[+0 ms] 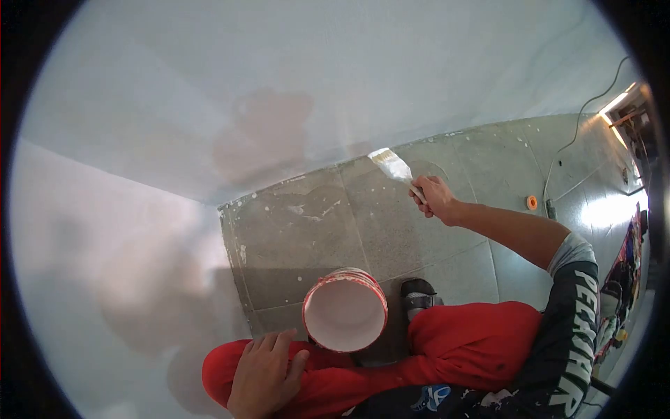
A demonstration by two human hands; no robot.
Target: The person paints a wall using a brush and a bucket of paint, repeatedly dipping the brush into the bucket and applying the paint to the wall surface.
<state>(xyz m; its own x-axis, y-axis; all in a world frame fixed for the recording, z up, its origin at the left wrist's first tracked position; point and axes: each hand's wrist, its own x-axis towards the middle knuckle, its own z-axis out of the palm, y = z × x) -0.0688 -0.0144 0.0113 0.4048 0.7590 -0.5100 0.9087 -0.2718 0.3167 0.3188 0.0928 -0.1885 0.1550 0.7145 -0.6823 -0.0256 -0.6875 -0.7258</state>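
My right hand (437,200) is closed round the handle of a paintbrush (392,166) whose bristles and ferrule are coated in white paint. The brush tip sits right at the foot of the white wall (391,77), along the floor line. My left hand (266,373) rests on my left knee, fingers stretched out, with nothing in it. Between my legs stands a paint bucket (346,314), its red rim smeared with white and its inside white.
Grey floor tiles (384,223) carry white paint spots. A second wall (118,251) meets the first at the left corner. An orange tape roll (532,202) and a cable (548,174) lie to the right. Piled items (618,293) line the far right.
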